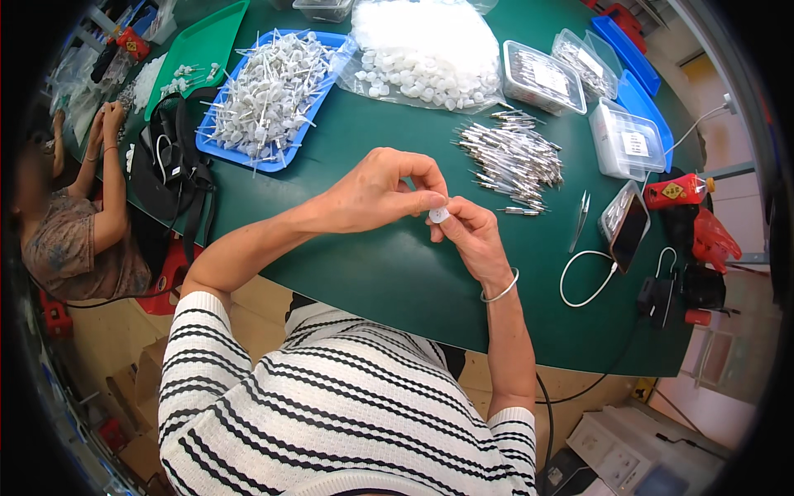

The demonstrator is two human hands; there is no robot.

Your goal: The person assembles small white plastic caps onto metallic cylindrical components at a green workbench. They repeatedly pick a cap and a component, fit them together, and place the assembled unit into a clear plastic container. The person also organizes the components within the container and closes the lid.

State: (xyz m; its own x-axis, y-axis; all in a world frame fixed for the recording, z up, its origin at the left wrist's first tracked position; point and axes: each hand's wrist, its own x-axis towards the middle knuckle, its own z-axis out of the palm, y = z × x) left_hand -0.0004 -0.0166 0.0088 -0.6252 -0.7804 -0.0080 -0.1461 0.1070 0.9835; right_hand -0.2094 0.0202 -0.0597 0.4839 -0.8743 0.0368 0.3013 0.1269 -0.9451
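Observation:
My two hands meet above the near middle of the green table. Between the thumb and fingers of my right hand [475,236] is a small round white plastic cap [439,215]. My left hand [385,194] is closed in a pinch right against the cap; whatever its fingertips hold is hidden. Beyond my right hand lies a pile of slim metal rods [513,161]. A blue tray [337,40] farther left is heaped with white caps fitted with thin stems [269,99]. An open clear bag [426,58] at the back spills loose white caps.
Tweezers [581,219] lie right of the rods, near a phone [630,234] with a white cable. Clear plastic boxes [546,78] and a red bottle [678,191] line the right side. On the left are a black bag [161,169], a green tray [198,41] and another person [87,236].

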